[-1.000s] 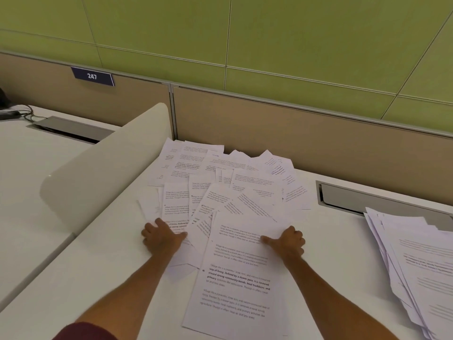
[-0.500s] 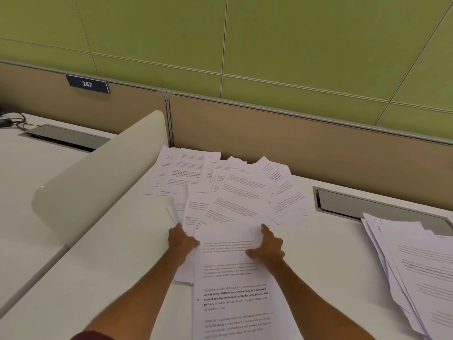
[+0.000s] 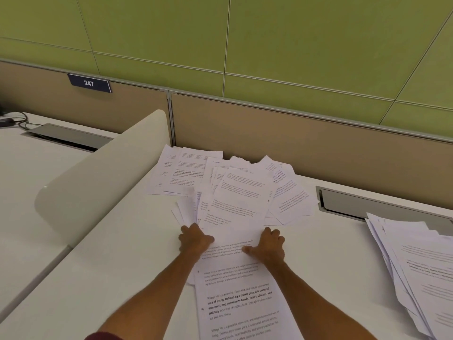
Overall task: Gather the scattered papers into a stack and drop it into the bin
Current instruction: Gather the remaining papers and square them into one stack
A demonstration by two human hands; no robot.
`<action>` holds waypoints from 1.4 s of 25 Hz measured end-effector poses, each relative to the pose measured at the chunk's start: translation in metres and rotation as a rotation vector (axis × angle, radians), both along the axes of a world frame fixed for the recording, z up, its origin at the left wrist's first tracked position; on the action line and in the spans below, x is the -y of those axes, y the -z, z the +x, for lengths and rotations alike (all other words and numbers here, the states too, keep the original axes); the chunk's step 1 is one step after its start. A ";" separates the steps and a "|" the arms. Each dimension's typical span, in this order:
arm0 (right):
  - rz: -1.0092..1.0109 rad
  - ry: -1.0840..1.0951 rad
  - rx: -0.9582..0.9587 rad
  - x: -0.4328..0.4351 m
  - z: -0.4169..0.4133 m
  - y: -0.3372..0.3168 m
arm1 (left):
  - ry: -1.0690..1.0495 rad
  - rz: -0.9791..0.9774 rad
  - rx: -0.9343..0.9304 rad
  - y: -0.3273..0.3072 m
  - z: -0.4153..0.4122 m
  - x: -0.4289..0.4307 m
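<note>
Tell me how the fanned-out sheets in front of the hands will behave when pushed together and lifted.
The sheets look thin and loose, so they would probably flop if lifted by one edge. They overlap at many angles on the smooth desk, so a push likely makes them slide over each other rather than square up.

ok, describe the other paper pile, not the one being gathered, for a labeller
On the white desk, follow the beige partition right to the grey cable hatch. The side pile lies in front of it, cut by the frame's right edge. Unlike the scattered papers mid-desk, which the left hand and right hand grip, it lies untouched.
</note>
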State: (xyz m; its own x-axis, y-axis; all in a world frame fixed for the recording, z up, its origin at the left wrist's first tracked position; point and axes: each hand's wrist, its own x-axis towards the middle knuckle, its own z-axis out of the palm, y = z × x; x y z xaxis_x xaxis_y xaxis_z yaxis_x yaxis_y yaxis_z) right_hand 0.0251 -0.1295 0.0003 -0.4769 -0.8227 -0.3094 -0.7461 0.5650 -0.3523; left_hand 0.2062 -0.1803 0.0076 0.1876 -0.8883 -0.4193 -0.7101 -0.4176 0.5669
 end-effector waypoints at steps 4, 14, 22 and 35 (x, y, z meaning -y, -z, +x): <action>0.054 0.099 0.029 0.005 -0.006 -0.002 | -0.194 0.026 -0.043 -0.005 0.010 0.007; -0.050 0.199 0.615 0.014 -0.015 -0.008 | -0.263 0.178 -0.514 -0.002 0.010 0.010; -0.214 0.086 1.009 -0.003 -0.043 -0.016 | -0.204 0.097 -0.091 -0.015 -0.002 -0.003; -0.557 -0.252 0.886 -0.007 -0.121 -0.086 | -0.074 -0.399 -1.108 -0.074 -0.042 -0.003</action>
